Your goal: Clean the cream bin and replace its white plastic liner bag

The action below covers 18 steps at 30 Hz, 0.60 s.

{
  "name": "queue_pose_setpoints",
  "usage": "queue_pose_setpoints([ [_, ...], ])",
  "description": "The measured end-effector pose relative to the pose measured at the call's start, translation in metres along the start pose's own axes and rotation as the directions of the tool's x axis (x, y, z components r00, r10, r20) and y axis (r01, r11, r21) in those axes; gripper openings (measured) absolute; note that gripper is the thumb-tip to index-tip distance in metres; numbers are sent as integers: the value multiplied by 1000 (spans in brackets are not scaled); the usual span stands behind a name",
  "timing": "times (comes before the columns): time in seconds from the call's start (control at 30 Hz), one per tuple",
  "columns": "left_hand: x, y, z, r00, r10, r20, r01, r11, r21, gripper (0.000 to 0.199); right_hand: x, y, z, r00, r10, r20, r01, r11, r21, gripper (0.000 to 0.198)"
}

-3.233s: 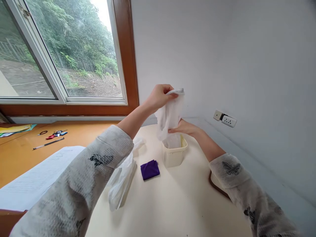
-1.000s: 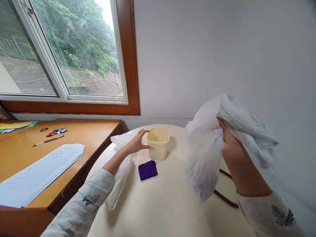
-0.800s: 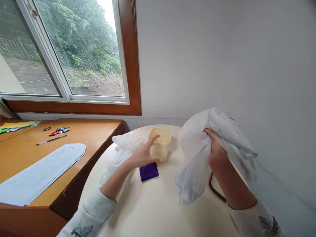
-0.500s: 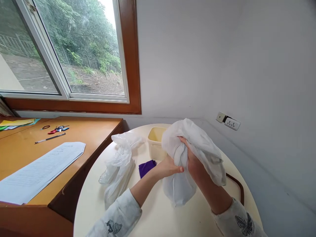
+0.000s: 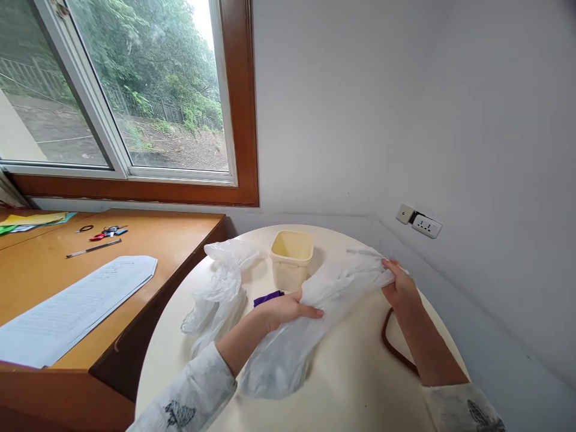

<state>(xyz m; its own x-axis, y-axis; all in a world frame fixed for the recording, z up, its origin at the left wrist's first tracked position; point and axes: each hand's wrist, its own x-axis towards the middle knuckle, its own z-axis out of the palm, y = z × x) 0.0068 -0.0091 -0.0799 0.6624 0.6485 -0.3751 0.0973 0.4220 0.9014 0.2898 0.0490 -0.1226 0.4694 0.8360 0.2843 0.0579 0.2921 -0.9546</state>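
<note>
A white plastic bag (image 5: 333, 294) is stretched slantwise between my two hands above the round table. My left hand (image 5: 288, 309) grips it around the middle, thumb on top, and the bag's lower part droops toward me. Farther right, my right hand (image 5: 398, 285) pinches the gathered upper end. Just beyond my left hand lies a folded purple cloth (image 5: 269, 297), partly covered by the hand. Behind that stands a pale yellow plastic tub (image 5: 291, 264), open at the top. Another crumpled white plastic bag (image 5: 220, 294) rests on the table to the left.
A brown curved band (image 5: 396, 348) lies on the round cream table (image 5: 360, 384) under my right forearm. The wooden desk (image 5: 180, 240) at left holds papers (image 5: 85, 306), a pen (image 5: 93, 248) and keys (image 5: 108, 233). A wall socket (image 5: 426, 225) sits behind on the right.
My right hand has moved right and pulled the bunched bag out into a long stretch. My left hand has shifted slightly left with the bag, and more of the tub shows.
</note>
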Motion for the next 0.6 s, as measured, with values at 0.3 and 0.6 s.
queue_pose_setpoints([
  [0.3,10,-11,1,982,4,188,23,990,-141,13,-51,-80,21,733,-255,631,448,878,-167,86],
  [0.6,1,-5,6,938,-149,312,118,986,116,21,-81,-58,55,184,170,968,689,680,-251,35],
])
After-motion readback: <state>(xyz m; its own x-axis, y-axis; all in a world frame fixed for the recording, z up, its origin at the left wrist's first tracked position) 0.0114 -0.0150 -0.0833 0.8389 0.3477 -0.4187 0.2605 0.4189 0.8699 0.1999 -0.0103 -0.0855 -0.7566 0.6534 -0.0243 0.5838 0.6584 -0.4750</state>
